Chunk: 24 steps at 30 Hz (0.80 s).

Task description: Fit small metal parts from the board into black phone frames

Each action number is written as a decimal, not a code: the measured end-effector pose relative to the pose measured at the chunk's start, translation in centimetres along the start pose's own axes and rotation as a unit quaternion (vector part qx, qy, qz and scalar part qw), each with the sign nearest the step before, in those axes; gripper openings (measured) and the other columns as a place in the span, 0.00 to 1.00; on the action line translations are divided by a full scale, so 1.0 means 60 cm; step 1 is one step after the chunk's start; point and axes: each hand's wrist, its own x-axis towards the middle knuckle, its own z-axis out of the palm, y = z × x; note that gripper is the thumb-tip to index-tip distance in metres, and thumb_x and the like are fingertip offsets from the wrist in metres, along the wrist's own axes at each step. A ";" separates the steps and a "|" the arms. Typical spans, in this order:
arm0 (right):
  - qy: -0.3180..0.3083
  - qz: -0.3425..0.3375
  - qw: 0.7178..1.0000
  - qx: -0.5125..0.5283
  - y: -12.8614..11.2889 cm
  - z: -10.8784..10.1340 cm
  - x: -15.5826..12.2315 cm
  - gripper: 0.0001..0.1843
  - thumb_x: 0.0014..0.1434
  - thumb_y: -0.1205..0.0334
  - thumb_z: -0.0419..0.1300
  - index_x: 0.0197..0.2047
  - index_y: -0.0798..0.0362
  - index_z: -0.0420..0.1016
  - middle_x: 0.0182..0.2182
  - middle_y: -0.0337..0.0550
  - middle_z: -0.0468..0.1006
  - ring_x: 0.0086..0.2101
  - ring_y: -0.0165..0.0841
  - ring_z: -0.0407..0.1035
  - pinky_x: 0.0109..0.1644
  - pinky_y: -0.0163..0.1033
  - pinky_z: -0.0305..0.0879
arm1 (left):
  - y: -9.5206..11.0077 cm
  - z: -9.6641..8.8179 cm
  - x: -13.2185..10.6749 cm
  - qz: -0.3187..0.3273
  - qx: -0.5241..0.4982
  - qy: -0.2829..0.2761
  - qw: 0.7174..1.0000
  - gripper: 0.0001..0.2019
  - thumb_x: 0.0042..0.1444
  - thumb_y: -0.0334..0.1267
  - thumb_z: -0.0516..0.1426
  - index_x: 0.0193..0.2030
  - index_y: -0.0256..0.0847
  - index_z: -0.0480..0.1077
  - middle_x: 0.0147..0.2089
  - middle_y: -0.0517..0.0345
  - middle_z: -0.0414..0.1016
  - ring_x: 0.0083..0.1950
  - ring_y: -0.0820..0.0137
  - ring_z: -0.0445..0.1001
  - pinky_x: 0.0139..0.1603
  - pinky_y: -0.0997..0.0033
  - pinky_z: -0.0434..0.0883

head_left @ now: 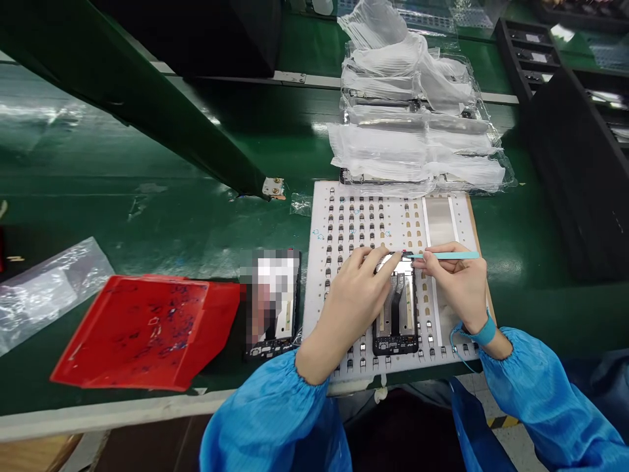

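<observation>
Phone frame (397,311) lies on white board (318,275) | right hand (457,282), grip clenched on turquoise tool (455,255) | left hand (358,283) at frame's top, grip unclear

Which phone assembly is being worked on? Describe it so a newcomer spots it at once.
On the green bench, find the white board with rows of small clips. Near its front edge lies a black-framed phone assembly, with the left hand over its upper part. Unlike the other phone assembly, left of the board, it has a slim turquoise tool at its top.
</observation>
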 end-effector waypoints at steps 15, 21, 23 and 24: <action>-0.011 -0.004 1.000 -0.004 -0.003 -0.001 0.005 0.19 0.63 0.44 0.74 0.41 0.52 0.81 0.34 0.46 0.88 0.37 0.45 0.88 0.40 0.44 0.89 | 0.003 0.008 0.006 0.029 0.084 -0.044 0.995 0.21 0.71 0.24 0.51 0.69 0.31 0.70 0.61 0.37 0.77 0.57 0.51 0.75 0.54 0.50 0.80; -0.015 -0.018 1.000 -0.016 -0.009 -0.008 0.000 0.16 0.65 0.47 0.74 0.41 0.52 0.82 0.34 0.46 0.88 0.38 0.45 0.88 0.40 0.43 0.89 | 0.019 0.014 -0.003 0.037 0.151 -0.082 0.984 0.24 0.73 0.24 0.49 0.74 0.25 0.64 0.67 0.30 0.73 0.63 0.46 0.75 0.57 0.49 0.79; -0.010 -0.032 0.999 -0.027 -0.017 -0.020 -0.003 0.15 0.65 0.50 0.74 0.42 0.53 0.83 0.36 0.47 0.88 0.38 0.45 0.88 0.42 0.44 0.89 | 0.021 0.012 -0.004 0.036 0.147 -0.090 0.984 0.25 0.72 0.22 0.48 0.74 0.25 0.64 0.69 0.30 0.72 0.65 0.46 0.75 0.58 0.50 0.79; -0.003 -0.039 0.999 -0.031 -0.020 -0.028 -0.005 0.14 0.65 0.50 0.74 0.42 0.53 0.83 0.36 0.47 0.88 0.38 0.45 0.88 0.42 0.44 0.89 | 0.021 0.011 -0.004 0.035 0.139 -0.090 0.986 0.25 0.72 0.22 0.48 0.73 0.26 0.65 0.69 0.31 0.72 0.65 0.47 0.75 0.58 0.50 0.79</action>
